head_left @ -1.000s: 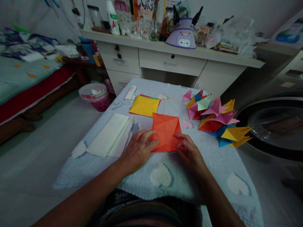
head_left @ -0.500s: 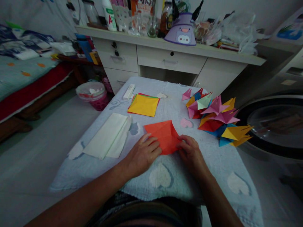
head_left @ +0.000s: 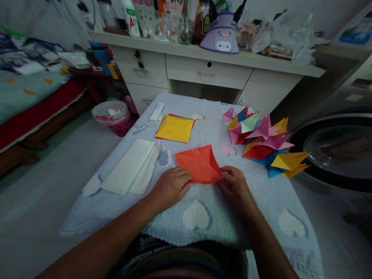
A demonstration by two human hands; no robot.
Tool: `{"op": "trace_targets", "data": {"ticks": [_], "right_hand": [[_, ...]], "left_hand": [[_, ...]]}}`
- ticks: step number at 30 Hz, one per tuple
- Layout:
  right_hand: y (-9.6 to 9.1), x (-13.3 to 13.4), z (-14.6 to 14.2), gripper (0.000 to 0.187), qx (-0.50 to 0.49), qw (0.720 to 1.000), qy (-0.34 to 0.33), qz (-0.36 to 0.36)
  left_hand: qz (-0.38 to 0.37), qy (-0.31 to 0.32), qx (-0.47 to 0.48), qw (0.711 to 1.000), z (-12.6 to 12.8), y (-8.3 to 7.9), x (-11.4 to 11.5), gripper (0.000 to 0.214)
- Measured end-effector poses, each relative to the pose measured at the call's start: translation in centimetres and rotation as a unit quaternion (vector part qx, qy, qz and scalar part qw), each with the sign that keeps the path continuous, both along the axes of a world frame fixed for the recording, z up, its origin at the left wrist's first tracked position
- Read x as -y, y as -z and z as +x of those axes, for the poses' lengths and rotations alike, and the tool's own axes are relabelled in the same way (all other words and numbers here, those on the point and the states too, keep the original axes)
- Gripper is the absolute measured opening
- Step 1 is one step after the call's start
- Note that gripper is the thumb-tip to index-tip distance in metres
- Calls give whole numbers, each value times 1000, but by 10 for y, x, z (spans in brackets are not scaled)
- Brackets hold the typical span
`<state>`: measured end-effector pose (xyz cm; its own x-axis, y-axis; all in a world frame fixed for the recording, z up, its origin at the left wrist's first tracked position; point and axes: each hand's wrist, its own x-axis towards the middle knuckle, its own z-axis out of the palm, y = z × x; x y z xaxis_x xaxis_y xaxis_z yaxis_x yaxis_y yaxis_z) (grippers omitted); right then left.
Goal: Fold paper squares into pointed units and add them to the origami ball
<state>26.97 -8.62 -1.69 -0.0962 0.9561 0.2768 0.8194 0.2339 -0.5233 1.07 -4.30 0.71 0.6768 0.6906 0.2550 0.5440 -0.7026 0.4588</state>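
Hands [head_left: 170,188] holding orange paper [head_left: 200,164] at near side; forearms [head_left: 122,228] angled inward.

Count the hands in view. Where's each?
2. The left hand is at the near left part of the orange paper; the right hand touches its near right corner. No other hands show, though some fingertips are hidden.

Red "A" [head_left: 132,22] on white bottle [head_left: 130,15]

1 orange sheet [head_left: 200,163], 1 paper stack [head_left: 176,129] and 1 bucket [head_left: 120,126] show.
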Motion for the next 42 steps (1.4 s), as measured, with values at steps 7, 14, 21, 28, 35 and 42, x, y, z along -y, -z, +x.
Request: {"op": "trace_targets", "data": {"ticks": [7, 14, 21, 28, 35, 42], "right_hand": [[-5, 1, -2, 12, -6, 1000, 19, -24], [-8, 0, -7, 15, -7, 998, 45, -47], [-8, -2, -11, 12, -4, 996, 76, -50], [-8, -4, -14, 11, 5, 995, 88, -50], [-8, -6, -15, 11, 14, 994, 100, -51], [-11, -6, -17, 11, 19, 993, 105, -53]], "left_hand": [[-135, -83, -4, 987, 9, -18, -6, 14], [-156, -155, 22, 975, 21, -17, -10, 8], [-118, -193, 88, 970, 23, 0, -9, 35], [-61, -200, 77, 975, 21, 7, -3, 38], [-64, -227, 57, 970, 18, 7, -1, 42], [-34, -254, -34, 966, 21, 2, 2, 36]]}}
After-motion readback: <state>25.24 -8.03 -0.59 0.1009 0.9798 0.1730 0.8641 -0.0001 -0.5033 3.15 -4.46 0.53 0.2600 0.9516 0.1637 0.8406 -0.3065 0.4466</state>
